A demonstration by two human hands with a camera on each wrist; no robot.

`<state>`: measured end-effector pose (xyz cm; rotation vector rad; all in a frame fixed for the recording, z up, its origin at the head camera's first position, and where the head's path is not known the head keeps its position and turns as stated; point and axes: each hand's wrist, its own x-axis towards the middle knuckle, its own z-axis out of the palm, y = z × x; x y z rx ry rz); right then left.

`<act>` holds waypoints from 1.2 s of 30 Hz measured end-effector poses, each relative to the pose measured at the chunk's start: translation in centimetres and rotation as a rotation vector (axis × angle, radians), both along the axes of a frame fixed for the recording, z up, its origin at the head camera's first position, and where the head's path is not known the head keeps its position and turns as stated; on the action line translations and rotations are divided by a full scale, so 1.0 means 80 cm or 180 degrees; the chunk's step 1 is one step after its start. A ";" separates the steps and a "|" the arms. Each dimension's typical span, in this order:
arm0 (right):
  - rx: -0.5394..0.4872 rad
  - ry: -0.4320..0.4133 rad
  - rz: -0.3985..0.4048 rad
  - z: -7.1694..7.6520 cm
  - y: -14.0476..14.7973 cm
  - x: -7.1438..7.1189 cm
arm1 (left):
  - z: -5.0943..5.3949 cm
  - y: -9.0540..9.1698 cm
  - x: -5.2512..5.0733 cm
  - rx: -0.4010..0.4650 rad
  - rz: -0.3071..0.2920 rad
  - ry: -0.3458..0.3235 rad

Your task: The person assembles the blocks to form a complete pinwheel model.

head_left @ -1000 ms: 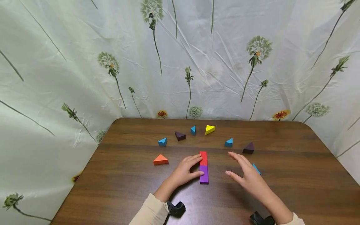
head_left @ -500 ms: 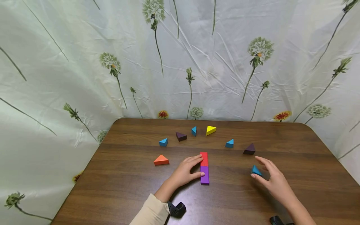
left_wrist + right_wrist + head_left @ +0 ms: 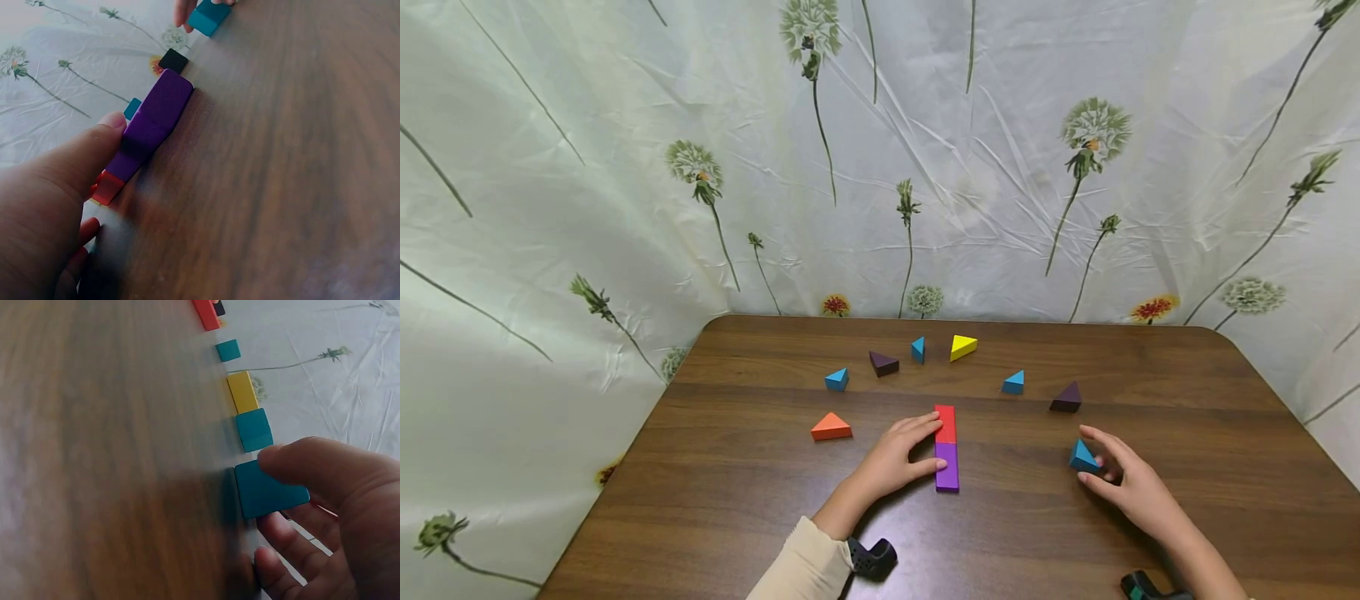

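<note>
A red block [image 3: 946, 423] and a purple block [image 3: 947, 468] lie end to end in one line on the table. My left hand [image 3: 887, 458] rests against their left side, fingertips touching the red block and thumb on the purple one. In the left wrist view the thumb [image 3: 112, 122] lies against the purple block [image 3: 156, 119]. On the right, my right hand [image 3: 1131, 483] pinches a blue triangular block [image 3: 1082, 457]. The right wrist view has the thumb on one face of this blue block [image 3: 269, 490] and fingers at its other side.
Around the blocks stand an orange triangle [image 3: 831, 427], dark purple triangles [image 3: 883, 363] [image 3: 1066, 397], a yellow triangle [image 3: 963, 347] and further blue triangles [image 3: 837, 379] [image 3: 918, 350] [image 3: 1013, 382]. A flowered cloth [image 3: 1000, 208] hangs behind the brown table [image 3: 760, 500].
My right hand has moved right from beside the red and purple blocks to the blue triangular block and closed its fingers round it. The left hand has stayed in place.
</note>
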<state>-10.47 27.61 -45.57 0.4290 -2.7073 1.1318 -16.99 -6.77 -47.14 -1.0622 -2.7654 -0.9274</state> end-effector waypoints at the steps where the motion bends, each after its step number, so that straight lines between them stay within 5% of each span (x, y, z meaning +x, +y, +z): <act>1: -0.0037 -0.0030 0.0023 -0.001 0.001 -0.001 | 0.000 0.000 0.000 0.0003 0.0000 0.0006; 15: -0.0333 -0.0403 0.0064 -0.005 0.002 -0.008 | -0.001 0.000 -0.001 -0.0010 0.0009 -0.0032; 26: -0.0134 -0.0256 -0.0069 -0.004 0.001 -0.011 | -0.004 0.000 -0.003 0.0012 -0.0025 0.0036; 36: -0.0180 -0.0245 0.0055 0.018 -0.013 -0.025 | -0.004 0.000 -0.003 -0.0033 0.0001 -0.0018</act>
